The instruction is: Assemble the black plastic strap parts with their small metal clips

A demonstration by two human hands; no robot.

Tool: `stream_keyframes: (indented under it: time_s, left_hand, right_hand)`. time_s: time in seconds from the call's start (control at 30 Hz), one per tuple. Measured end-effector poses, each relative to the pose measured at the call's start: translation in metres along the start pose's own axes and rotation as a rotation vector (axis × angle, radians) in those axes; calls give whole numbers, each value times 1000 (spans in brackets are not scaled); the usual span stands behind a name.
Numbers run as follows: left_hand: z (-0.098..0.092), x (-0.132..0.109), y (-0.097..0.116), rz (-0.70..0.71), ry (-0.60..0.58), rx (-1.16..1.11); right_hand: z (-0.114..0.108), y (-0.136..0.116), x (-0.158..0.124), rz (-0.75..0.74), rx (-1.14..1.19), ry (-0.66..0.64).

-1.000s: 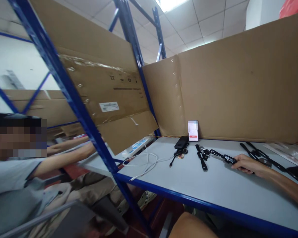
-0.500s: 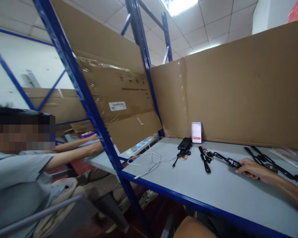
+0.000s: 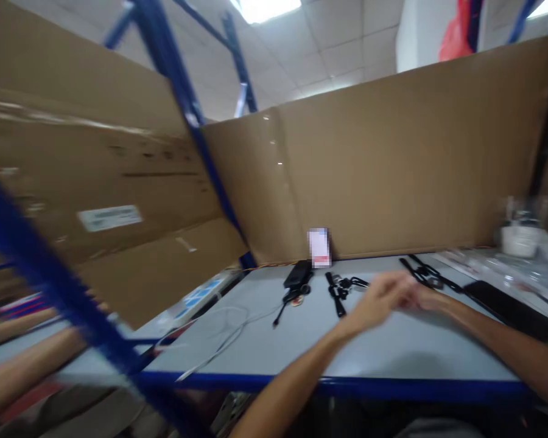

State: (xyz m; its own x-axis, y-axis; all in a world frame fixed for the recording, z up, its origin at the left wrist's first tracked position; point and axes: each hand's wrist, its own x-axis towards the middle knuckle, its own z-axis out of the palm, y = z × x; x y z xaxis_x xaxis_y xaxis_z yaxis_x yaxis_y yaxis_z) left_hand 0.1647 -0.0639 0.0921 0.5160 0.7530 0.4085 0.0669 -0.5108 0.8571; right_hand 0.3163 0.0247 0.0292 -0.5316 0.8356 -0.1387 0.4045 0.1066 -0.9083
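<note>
My left hand (image 3: 378,298) and my right hand (image 3: 421,296) meet above the table, the left partly in front of the right. Motion smears their fingers. Just left of them shows the black looped strap of a wristwatch (image 3: 360,281); its other parts are hidden behind the hands. My right fingers are curled in where the watch is. Whether the left fingers grip it too, I cannot tell. Nearby on the table lies another black strap (image 3: 336,295) beside a small dark metallic cluster (image 3: 344,285). Behind my right hand rest more black straps (image 3: 427,274).
A lit phone (image 3: 319,248) leans on the cardboard wall (image 3: 393,164). Near it are a black box-like device (image 3: 298,274), a white cable (image 3: 228,344) and a power strip (image 3: 205,297). At right lie a flat black object (image 3: 511,309) and clear plastic bags (image 3: 506,274). Another person's arms (image 3: 36,350) show at left.
My view has swung right, so things on the table appear further left. My left hand has come up to meet my right hand, which held the wristwatch by its strap before.
</note>
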Motion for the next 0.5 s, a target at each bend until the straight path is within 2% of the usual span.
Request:
stream_keyframes:
  time_s: [0.13,0.23,0.33,0.43,0.5]
  left_hand:
    - [-43,32,-33,51,120,180]
    - [-69,42,-63,26,187,259]
    - [-77,38,-81,-8,185,300]
    - [-73,33,-85,-13,169,305]
    - [-71,30,-87,38,243,316]
  right_hand:
    - [-2,3,7,65,46,-10]
    - [-2,4,9,71,68,-28]
    - [-1,5,10,66,74,-41]
    - [-1,8,12,63,77,-41]
    - [-2,9,12,59,82,-39]
